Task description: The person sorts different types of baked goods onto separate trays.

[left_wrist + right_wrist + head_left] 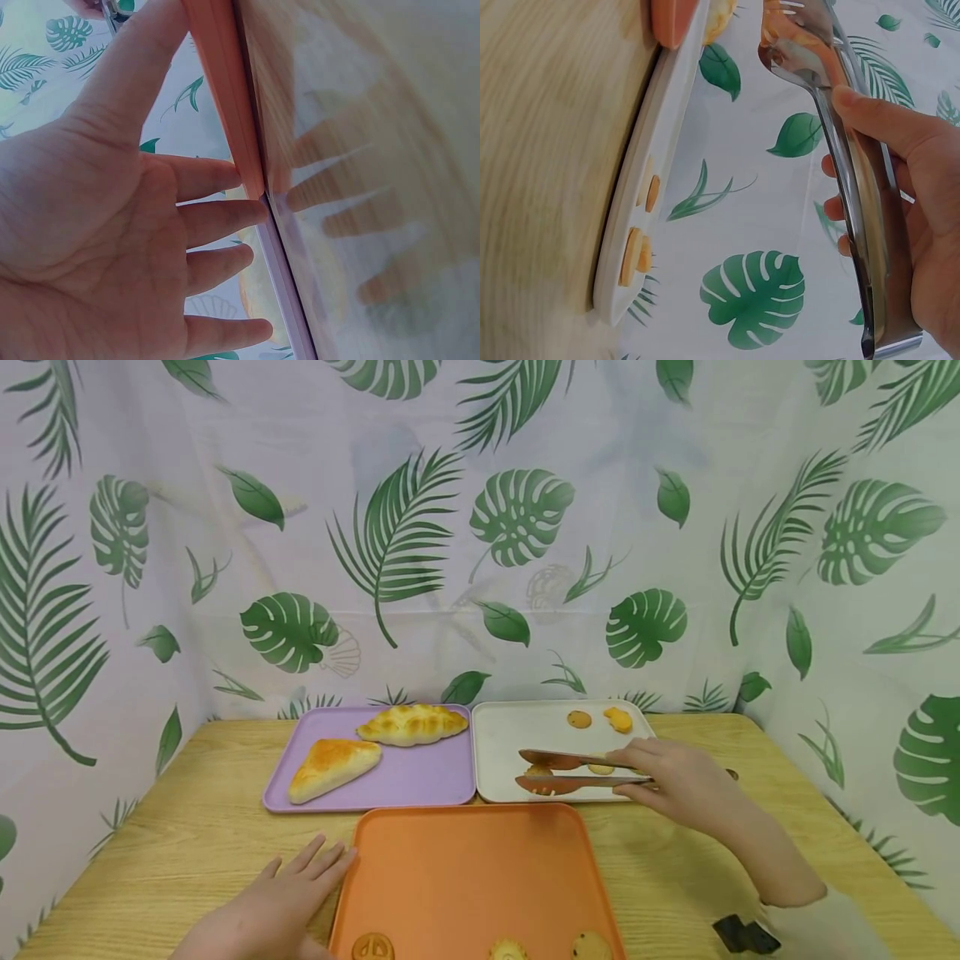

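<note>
My right hand (686, 781) grips a pair of metal tongs (581, 782) above the white tray (498, 735). In the right wrist view the thumb presses on one arm of the tongs (862, 202) and the fingers curl round the other side. A brown cookie (538, 772) shows between the tong tips in the head view; whether they clasp it I cannot tell. My left hand (281, 893) lies with spread, straight fingers at the left edge of the orange tray (465, 860). In the left wrist view its fingertips (229, 176) touch the tray edge.
A purple tray (420, 785) at the back left carries a triangular bread (333, 768) and a braided bread (412, 725). The white tray also bears a round cookie (579, 719) and an orange shaped cookie (618, 719). Along the orange tray's near side lie a pretzel-patterned cookie (372, 947) and two others.
</note>
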